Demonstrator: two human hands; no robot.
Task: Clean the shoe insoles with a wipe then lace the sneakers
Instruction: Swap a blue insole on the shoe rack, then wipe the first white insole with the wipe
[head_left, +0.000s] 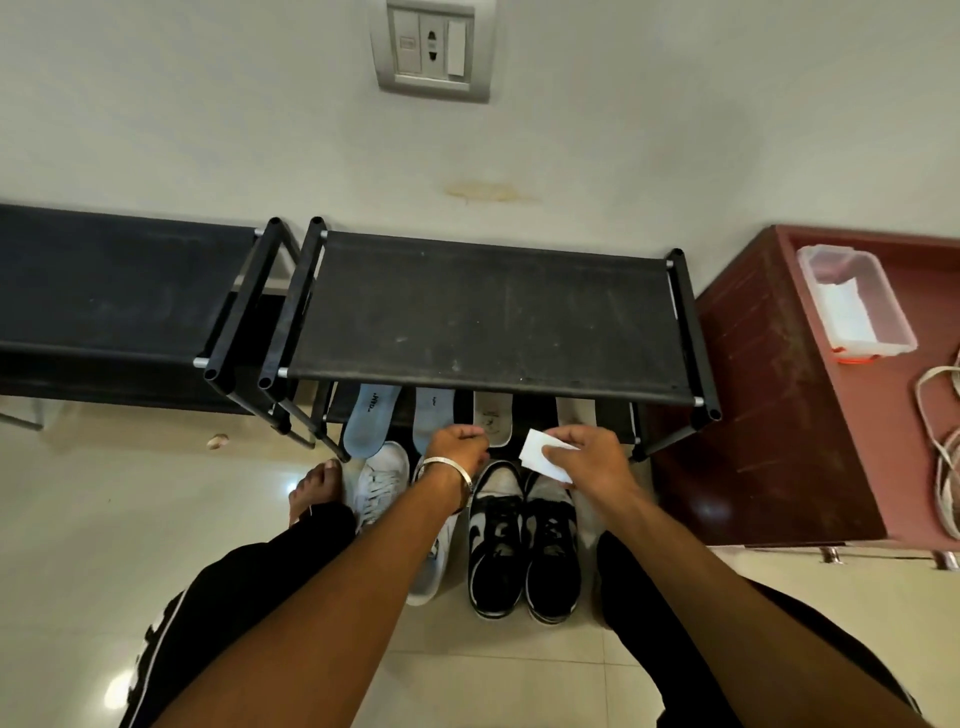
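Hands reaching under the rack, the right one holding a wipe.

The right hand (589, 460) is pinching a white wipe (543, 457) at the rack's (488, 317) front edge, fingers curled on it. The left hand (457, 449), wearing a bangle (447, 467), is curling its fingers at the grey insole (493, 421) lying on the rack's lower shelf; whether it is gripping it I cannot tell. Two blue insoles (371, 421) are lying on that shelf to the left. White sneakers (382, 480) and black sneakers (522, 535) are standing on the floor in front of the rack. A clear box (857, 301) is sitting on the red cabinet (769, 395) right of the rack.
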